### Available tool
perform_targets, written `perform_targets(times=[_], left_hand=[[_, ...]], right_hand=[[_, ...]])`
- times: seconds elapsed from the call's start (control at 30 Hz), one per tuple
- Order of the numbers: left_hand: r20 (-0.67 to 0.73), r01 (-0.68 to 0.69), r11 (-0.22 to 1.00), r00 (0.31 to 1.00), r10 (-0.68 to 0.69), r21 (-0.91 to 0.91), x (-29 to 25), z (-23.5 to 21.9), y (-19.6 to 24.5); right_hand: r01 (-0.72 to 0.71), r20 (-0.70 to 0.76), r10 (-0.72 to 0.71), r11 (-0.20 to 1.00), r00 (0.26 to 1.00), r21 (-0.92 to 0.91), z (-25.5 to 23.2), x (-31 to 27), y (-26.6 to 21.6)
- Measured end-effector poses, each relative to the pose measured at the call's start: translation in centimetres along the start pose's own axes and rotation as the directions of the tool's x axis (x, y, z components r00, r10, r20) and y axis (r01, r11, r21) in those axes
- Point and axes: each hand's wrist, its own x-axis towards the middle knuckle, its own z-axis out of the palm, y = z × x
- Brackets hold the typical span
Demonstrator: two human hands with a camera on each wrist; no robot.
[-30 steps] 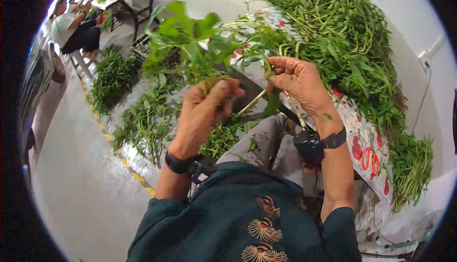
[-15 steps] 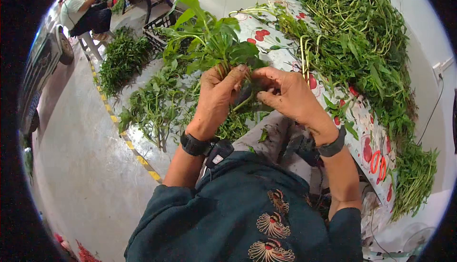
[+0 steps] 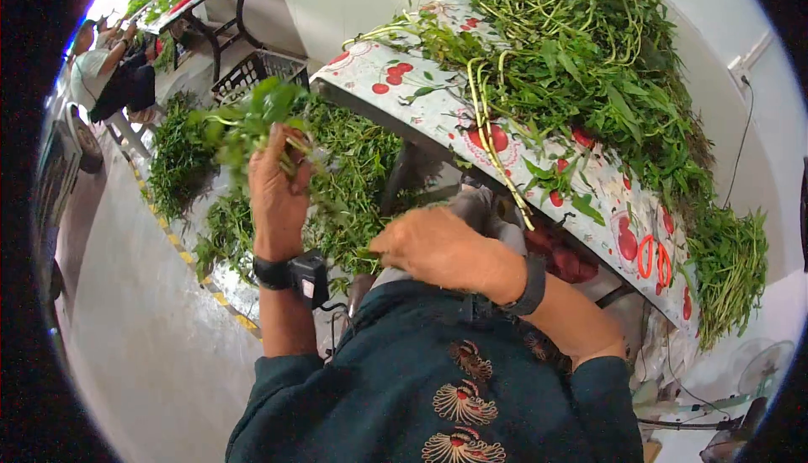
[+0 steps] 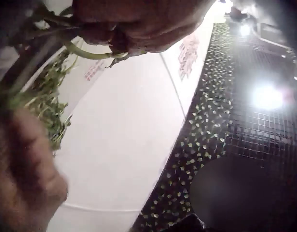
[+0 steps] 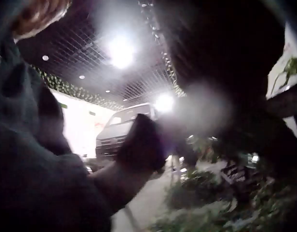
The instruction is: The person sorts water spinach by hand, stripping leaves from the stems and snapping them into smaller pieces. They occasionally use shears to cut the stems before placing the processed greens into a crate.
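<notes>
As we look down, our left hand (image 3: 279, 202) pinches the leafy bunch (image 3: 252, 126), leaves leaning left; our right hand (image 3: 438, 248), blurred, is apart, nearer our shirt (image 3: 396, 362), hold unclear. Left wrist view: curved stem (image 4: 86, 53) touching our fingers (image 4: 138, 29). Right wrist view: too dark to tell.

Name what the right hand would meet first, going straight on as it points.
Probably the black box on the left wrist; the right hand points that way. The floor greens look lower, but depth is unclear.

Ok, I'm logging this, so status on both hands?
Left hand pinching leafy stems. Right hand blurred, grip unclear. Long pale stems reaching table edge.
</notes>
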Motion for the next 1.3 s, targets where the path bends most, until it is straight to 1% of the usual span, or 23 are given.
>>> perform_targets(times=[0.07,0.13,0.2,0.27,0.33,0.37,0.4,0.47,0.5,0.53,0.57,0.6,0.73,0.8,0.87,0.93,0.97,1.03,1.07,1.17,1.2,1.27,1.3], left_hand=[[0.026,-0.051,0.998,0.998,0.050,0.032,0.2,-1.0,0.7],[-0.014,-0.071,0.993,0.997,0.073,0.096,1.1,-2.3,0.9],[-0.025,-0.047,0.998,0.999,0.048,0.041,1.1,-2.7,1.1],[0.046,-0.054,0.998,0.997,0.056,-0.036,1.3,-3.0,0.5],[0.064,0.011,0.996,0.998,-0.006,-0.087,0.8,-2.2,-0.3],[0.074,0.058,0.986,0.996,-0.047,-0.158,0.3,-1.5,-0.6],[0.091,0.103,0.968,0.992,-0.084,-0.230,-0.1,-0.5,-0.9],[0.122,0.145,0.951,0.986,-0.115,-0.273,-0.8,0.7,-0.6],[0.209,0.214,0.901,0.968,-0.142,-0.377,-0.8,0.8,-0.6],[0.298,0.290,0.836,0.941,-0.160,-0.466,-0.8,1.0,-0.7],[0.291,0.295,0.832,0.942,-0.170,-0.469,-1.2,1.6,0.0],[0.303,0.304,0.830,0.937,-0.172,-0.468,-1.1,1.3,0.0],[0.298,0.216,0.853,0.952,-0.075,-0.476,-0.1,-0.6,0.8],[0.290,0.147,0.872,0.957,-0.007,-0.466,0.1,-1.0,0.8],[0.288,0.147,0.881,0.957,-0.013,-0.450,1.6,-3.5,1.3],[0.229,-0.005,0.904,0.967,0.114,-0.427,2.9,-5.7,2.1],[0.235,-0.001,0.904,0.966,0.112,-0.428,2.6,-5.7,2.5],[0.105,-0.193,0.941,0.968,0.229,-0.280,1.8,-5.7,3.3],[0.115,-0.186,0.942,0.968,0.225,-0.279,1.8,-6.2,3.3],[0.077,-0.169,0.944,0.977,0.198,-0.284,3.6,-9.7,2.6],[0.081,-0.167,0.943,0.977,0.197,-0.287,3.1,-8.4,2.7],[-0.145,-0.216,0.959,0.971,0.191,-0.185,1.6,-5.3,3.2],[-0.151,-0.216,0.959,0.970,0.190,-0.181,2.1,-5.8,2.8]], right_hand=[[0.014,0.129,-0.013,1.000,0.992,-0.012,-0.3,-0.3,-0.2],[0.016,0.115,-0.015,1.000,0.993,-0.006,0.5,-0.4,-0.3],[0.023,0.108,-0.025,1.000,0.994,0.020,1.1,-0.4,-0.4],[-0.038,0.165,0.038,0.999,0.986,-0.006,0.5,-0.2,-0.6],[-0.233,-0.021,0.236,0.968,0.972,0.093,-0.8,0.7,-0.8],[-0.204,-0.132,0.225,0.966,0.965,0.158,-1.4,1.0,-0.6],[-0.210,-0.134,0.231,0.966,0.964,0.151,-1.1,1.3,-0.2],[0.011,-0.475,0.131,0.958,0.870,0.285,1.1,2.8,1.0],[0.125,-0.517,0.090,0.922,0.851,0.367,1.8,3.2,1.4],[0.117,-0.524,0.095,0.927,0.846,0.357,2.3,3.1,1.7],[-0.029,-0.293,0.191,0.879,0.937,0.477,2.5,2.9,1.7],[-0.195,-0.039,0.259,0.809,0.965,0.555,2.7,2.8,1.8],[-0.193,-0.081,0.248,0.888,0.965,0.418,4.4,1.9,2.3],[-0.044,-0.247,0.191,0.865,0.950,0.500,4.5,1.4,2.1],[-0.049,-0.207,0.148,0.908,0.967,0.416,4.2,0.9,1.8],[-0.036,-0.178,0.100,0.943,0.979,0.332,4.2,0.0,0.9],[-0.088,-0.124,0.133,0.944,0.983,0.318,4.5,-0.6,1.0],[-0.068,-0.124,0.098,0.972,0.987,0.224,5.1,-1.1,1.8],[-0.048,-0.118,0.064,0.990,0.991,0.134,5.3,-1.2,1.9],[0.010,-0.087,0.005,0.986,0.996,0.169,5.0,-1.2,1.9],[0.007,-0.089,0.008,0.986,0.996,0.165,4.7,-1.5,1.7],[-0.006,-0.121,0.023,0.990,0.992,0.141,3.9,-2.5,0.7],[-0.004,-0.117,0.022,0.989,0.993,0.147,2.4,-2.5,-0.2]])
